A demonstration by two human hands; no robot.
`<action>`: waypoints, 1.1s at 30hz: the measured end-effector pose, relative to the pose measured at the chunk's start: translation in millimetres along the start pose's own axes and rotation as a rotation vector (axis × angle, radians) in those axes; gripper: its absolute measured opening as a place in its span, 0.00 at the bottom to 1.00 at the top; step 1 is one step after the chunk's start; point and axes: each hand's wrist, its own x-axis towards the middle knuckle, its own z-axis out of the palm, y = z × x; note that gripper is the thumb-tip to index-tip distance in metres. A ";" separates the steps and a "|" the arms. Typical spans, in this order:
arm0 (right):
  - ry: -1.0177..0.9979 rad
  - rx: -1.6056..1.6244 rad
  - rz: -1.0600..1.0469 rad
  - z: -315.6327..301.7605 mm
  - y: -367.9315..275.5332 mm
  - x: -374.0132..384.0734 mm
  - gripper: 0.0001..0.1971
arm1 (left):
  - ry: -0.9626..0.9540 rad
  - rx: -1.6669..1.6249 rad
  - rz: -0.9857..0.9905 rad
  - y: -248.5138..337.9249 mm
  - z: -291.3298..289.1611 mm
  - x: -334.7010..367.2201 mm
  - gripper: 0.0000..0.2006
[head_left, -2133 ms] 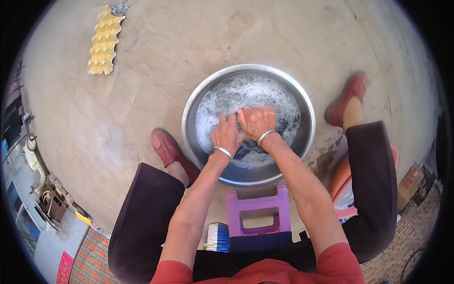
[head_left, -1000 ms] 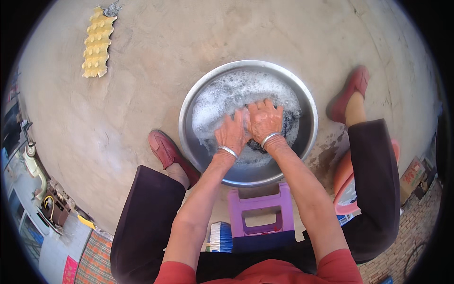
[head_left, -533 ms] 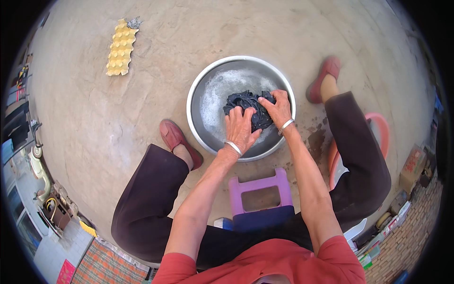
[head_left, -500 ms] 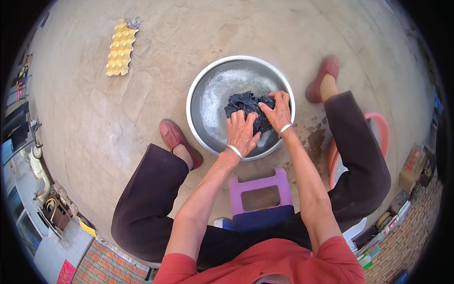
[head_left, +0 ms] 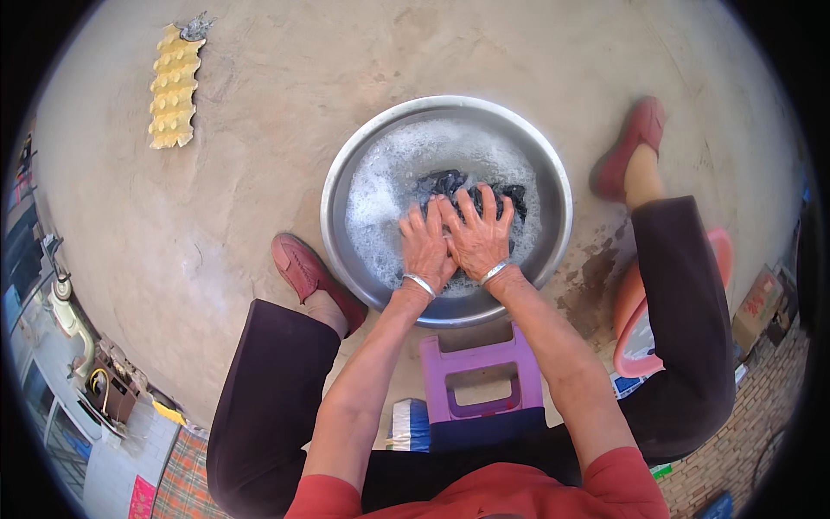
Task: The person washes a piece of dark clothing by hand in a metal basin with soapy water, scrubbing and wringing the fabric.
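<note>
A dark, wet piece of cloth (head_left: 446, 182) lies bunched in sudsy water inside a round metal basin (head_left: 333, 208). My left hand (head_left: 425, 249) rests on its near left part, palm down with fingers stretched forward. Beside it, touching at the fingers, my right hand (head_left: 477, 235) presses flat on the cloth with its fingers spread. Both hands hide the middle of the cloth, so its full shape cannot be made out. A silver bangle circles each wrist.
A purple plastic stool (head_left: 438, 381) stands just in front of me, near the basin. A pink tub (head_left: 631, 303) is beside my right leg. My red shoes (head_left: 298, 266) flank the basin. A yellow egg tray (head_left: 173, 91) lies on the floor at far left.
Both hands have gone from gripping the bunched cloth to lying flat and side by side on it. The cloth sits lower in the water, and foam now covers more of the basin.
</note>
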 end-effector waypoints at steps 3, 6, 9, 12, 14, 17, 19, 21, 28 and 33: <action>-0.114 -0.008 0.004 1.3 20.6 23.5 0.17 | -0.127 -0.113 -0.165 11.9 -14.7 23.0 0.35; -0.310 0.026 0.110 -12.6 23.0 59.2 0.09 | -0.205 -0.168 -0.203 7.5 -30.7 52.8 0.33; -0.434 0.129 0.281 -28.5 16.4 95.4 0.15 | -0.119 -0.257 -0.216 -0.5 -49.8 73.0 0.30; 0.044 0.481 0.680 -13.5 33.1 90.2 0.17 | 0.066 -0.258 -0.128 29.6 -72.3 68.4 0.22; 0.189 0.967 0.665 -33.1 35.7 73.1 0.21 | 0.196 -0.201 -0.040 48.6 -90.9 53.3 0.20; 0.111 1.158 0.637 -54.3 53.0 38.4 0.13 | 0.185 -0.189 0.112 67.7 -104.2 15.5 0.23; 0.178 0.590 0.477 -58.3 44.8 19.9 0.16 | 0.130 -0.121 0.207 67.7 -99.9 -9.4 0.28; -0.009 0.266 0.429 -67.1 33.3 4.1 0.28 | 0.034 -0.051 0.278 62.5 -85.8 -25.0 0.35; 0.033 0.257 0.310 -28.8 -2.1 -36.2 0.36 | 0.044 -0.183 0.028 36.4 -39.2 -30.9 0.68; 0.076 0.074 0.174 -1.7 -9.2 -18.8 0.27 | 0.116 -0.188 -0.171 17.7 12.6 -18.3 0.46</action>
